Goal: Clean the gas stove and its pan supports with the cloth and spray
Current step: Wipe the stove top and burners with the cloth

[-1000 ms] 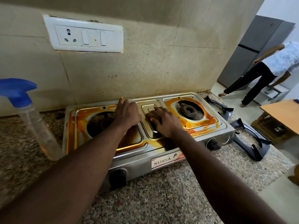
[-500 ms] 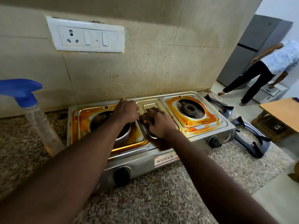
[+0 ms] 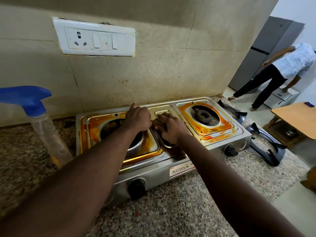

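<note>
The steel two-burner gas stove (image 3: 181,161) sits on the granite counter, its top smeared with orange stains around both burner openings. My left hand (image 3: 138,118) is curled into a fist and rests on the stove between the left burner and the centre tray. My right hand (image 3: 171,130) presses down on the centre tray over a small dark cloth (image 3: 155,124), which is mostly hidden under my fingers. The spray bottle (image 3: 49,134) with a blue trigger head stands on the counter left of the stove. Two dark pan supports (image 3: 268,147) lie on the counter to the stove's right.
A white switchboard (image 3: 95,38) is on the tiled wall above the stove. The counter ends just past the pan supports. Beyond it a person (image 3: 282,69) bends near a grey fridge (image 3: 268,53), and a wooden table (image 3: 297,117) stands at the right.
Both hands have shifted slightly toward the back of the stove, the right hand sliding along the centre tray. The view has drifted a little; the bottle and supports stay put.
</note>
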